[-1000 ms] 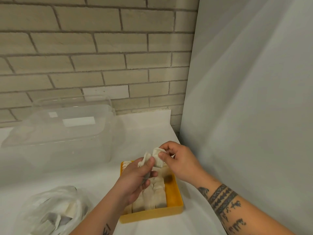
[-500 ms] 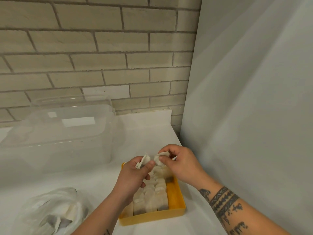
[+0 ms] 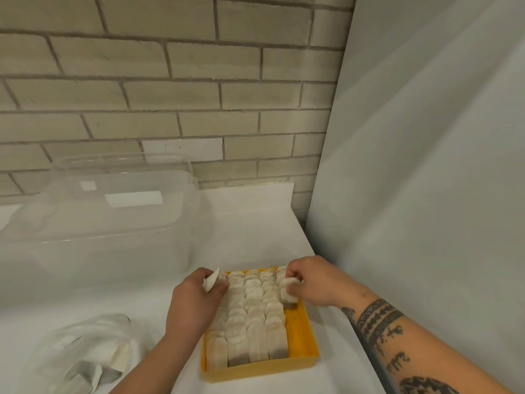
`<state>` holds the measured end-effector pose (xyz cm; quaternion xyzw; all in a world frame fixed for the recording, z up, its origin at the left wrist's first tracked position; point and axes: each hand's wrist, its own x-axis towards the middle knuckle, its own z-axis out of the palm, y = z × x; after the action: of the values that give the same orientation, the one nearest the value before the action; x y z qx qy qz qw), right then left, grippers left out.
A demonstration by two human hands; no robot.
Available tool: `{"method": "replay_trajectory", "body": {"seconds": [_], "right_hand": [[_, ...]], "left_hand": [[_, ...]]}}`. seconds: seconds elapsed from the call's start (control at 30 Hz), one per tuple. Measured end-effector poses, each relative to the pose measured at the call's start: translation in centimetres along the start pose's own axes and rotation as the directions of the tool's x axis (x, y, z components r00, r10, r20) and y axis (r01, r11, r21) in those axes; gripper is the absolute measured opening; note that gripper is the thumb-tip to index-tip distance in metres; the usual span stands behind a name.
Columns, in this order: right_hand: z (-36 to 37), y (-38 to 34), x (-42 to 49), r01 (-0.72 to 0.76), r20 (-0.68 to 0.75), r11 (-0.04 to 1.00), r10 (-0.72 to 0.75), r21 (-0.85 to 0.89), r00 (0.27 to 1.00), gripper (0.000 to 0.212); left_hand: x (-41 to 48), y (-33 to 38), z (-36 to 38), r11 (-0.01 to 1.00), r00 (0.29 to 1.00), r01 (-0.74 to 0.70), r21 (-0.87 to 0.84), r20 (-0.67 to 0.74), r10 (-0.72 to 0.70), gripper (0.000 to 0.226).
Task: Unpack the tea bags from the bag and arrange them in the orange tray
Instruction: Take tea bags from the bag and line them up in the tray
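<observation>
the left grip (image 3: pixel 196 302) is closed in a pinch on one pale tea bag (image 3: pixel 212 281), thumb against fingers, at the far left corner of the orange tray (image 3: pixel 301 334). that bag sticks up out of the pinch, its long axis tilted up and towards the far right. the right grip (image 3: pixel 315 282) pinches a second tea bag (image 3: pixel 288 292) with curled fingers over the tray's far right part; this bag stands nearly upright, and its lower end is at the tray floor, though whether it touches cannot be told

around them: a clear plastic container (image 3: pixel 96 211) lies upside down on the white table (image 3: pixel 255 223), left and far of the tray, well apart from both grips. a crumpled plastic bag (image 3: pixel 79 354) sits near and left, with more tea bags showing through it. a brick wall (image 3: pixel 170 95) runs along the far side, and a plain white panel (image 3: pixel 426 166) closes the right side, just beside the right forearm (image 3: pixel 380 328), which bears dark band tattoos. the left wrist and arm hide the tray's near left rim and part of the leftmost row

the tray lies near the right end of the table, its long axis running near to far. the rows of tea bags (image 3: pixel 250 317) in it also run near to far, the bags overlapping like shingles, four rows side by side. the strip along the right wall holds bags only at its far end; the near part shows bare orange floor
</observation>
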<state>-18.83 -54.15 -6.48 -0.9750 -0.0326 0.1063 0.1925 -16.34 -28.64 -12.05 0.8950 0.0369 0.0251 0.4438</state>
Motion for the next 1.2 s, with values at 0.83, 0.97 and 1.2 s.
{"method": "replay_trajectory", "body": {"seconds": [0.83, 0.97, 1.2], "right_hand": [[4.2, -0.5, 1.8, -0.065, -0.206, 0.919, -0.017, -0.388, 0.978, 0.02], [4.7, -0.3, 1.8, -0.074, -0.229, 0.929, -0.011, -0.361, 0.973, 0.024], [3.9, -0.5, 1.1, -0.017, -0.315, 0.987, -0.034, -0.158, 0.949, 0.024]], "left_hand": [[0.7, -2.6, 0.8, 0.997, 1.0, 0.002, 0.078, 0.02, -0.004, 0.024], [0.6, -2.7, 0.7, 0.996, 1.0, 0.001, 0.084, 0.014, -0.002, 0.023], [0.3, -1.9, 0.3, 0.995, 1.0, -0.018, 0.097, -0.009, 0.019, 0.017]]}}
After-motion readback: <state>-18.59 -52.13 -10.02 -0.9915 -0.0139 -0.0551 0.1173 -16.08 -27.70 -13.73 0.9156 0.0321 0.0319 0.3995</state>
